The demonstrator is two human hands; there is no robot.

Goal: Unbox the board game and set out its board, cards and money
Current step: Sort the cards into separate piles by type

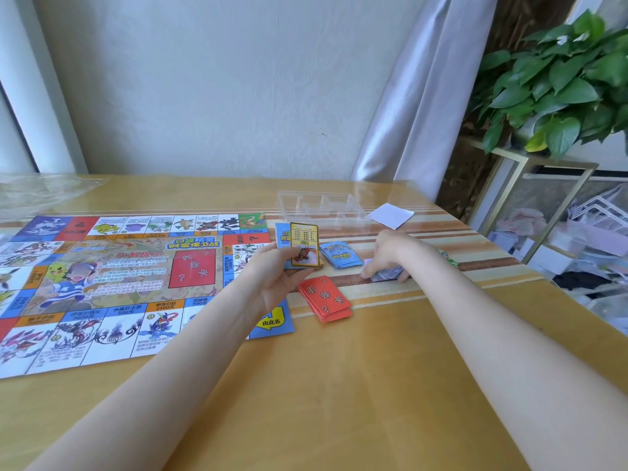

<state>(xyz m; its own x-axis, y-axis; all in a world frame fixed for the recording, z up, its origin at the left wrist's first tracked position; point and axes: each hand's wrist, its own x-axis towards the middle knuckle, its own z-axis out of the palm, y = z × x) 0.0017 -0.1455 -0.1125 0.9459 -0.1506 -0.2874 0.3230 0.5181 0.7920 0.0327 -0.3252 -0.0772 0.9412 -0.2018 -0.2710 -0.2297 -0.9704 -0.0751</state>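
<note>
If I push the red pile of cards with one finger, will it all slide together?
Probably not. The red card pile is loose and already fanned, so the top cards would likely slip off first. The table looks smooth and glossy, so thin cards should glide easily. They lie flat, so they would be light but fiddly to lift.

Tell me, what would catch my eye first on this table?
The bright game board spread flat over the table's left side. Just right of it, the left hand holds up a yellow-framed card, with a red card stack lying below. Further right, the right hand rests on a pile of paper money.
</note>
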